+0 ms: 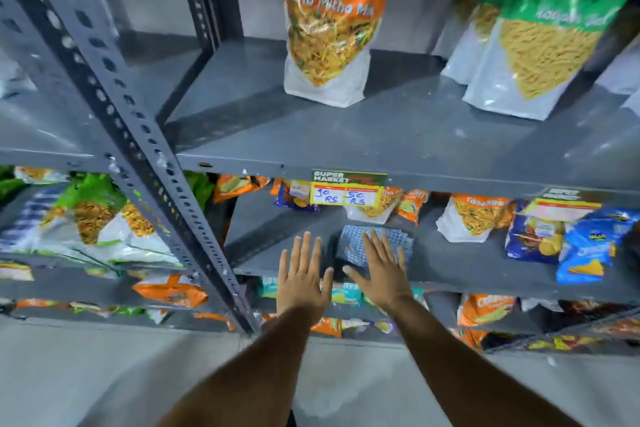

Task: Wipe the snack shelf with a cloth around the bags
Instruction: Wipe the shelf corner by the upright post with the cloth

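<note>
A folded blue-and-white patterned cloth (398, 239) lies on the grey middle shelf (467, 270). My right hand (381, 270) rests flat over its near left part, fingers spread. My left hand (304, 274) is flat and open just to the left, over the shelf's front edge, holding nothing. On the same shelf stand an orange-and-white snack bag (471, 215) and blue chip bags (585, 250) to the right. More orange bags (408, 204) sit behind the cloth.
The upper shelf (381, 146) holds a tall orange bag (329, 24) and green bags (540, 42). A perforated grey upright (138, 135) slants down at left. A price tag (346, 192) hangs on the upper shelf edge. Lower shelves hold several snack bags.
</note>
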Demonstrator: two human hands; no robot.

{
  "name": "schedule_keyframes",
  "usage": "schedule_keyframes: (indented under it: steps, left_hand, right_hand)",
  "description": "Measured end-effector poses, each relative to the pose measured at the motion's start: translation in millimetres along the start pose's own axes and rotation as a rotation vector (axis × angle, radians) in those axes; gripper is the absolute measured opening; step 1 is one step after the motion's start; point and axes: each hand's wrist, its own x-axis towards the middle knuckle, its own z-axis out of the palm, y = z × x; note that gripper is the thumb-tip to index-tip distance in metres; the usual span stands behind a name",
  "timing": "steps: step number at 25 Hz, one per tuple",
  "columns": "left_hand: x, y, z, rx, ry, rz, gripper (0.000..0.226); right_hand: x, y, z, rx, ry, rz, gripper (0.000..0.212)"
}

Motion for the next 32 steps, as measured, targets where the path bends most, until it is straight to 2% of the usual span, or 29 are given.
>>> schedule_keyframes:
  steps: [4,6,8,14,20,29,32]
  left_hand:
    - [33.0,-17.5,21.7,-0.021,-0.103,-0.041,0.072]
    - [41.4,-27.6,30.6,-0.041,-0.179,-0.026,0.074]
    - [42.7,-39.6,39.6,-0.019,-0.221,0.016,0.078]
    - [44.4,-41.1,53.5,-0.029,-0.248,-0.037,0.074]
    - [47.1,-34.9,47.9,-0.02,-0.276,-0.057,0.073]
    - [30.1,-32.5,44.1,0.011,-0.309,-0.017,0.072]
    - [3.2,-26.3,41.5,0.016,-0.342,0.041,0.075]
  right_hand:
    - [39.2,12.6,17.6,-0.022,-0.08,0.072,0.106]
    - [48.4,16.9,27.0,-0.052,-0.12,0.051,0.108]
    - [52.6,18.8,37.8,-0.049,-0.085,0.056,0.104]
    - [61.4,22.1,51.2,-0.107,0.061,0.044,0.085]
    - [65.8,26.4,56.4,-0.124,0.127,0.04,0.066]
    - [49.5,22.0,44.9,-0.166,-0.011,0.007,0.068]
    - [47.3,7.9,41.1,-0.175,-0.007,0.042,0.068]
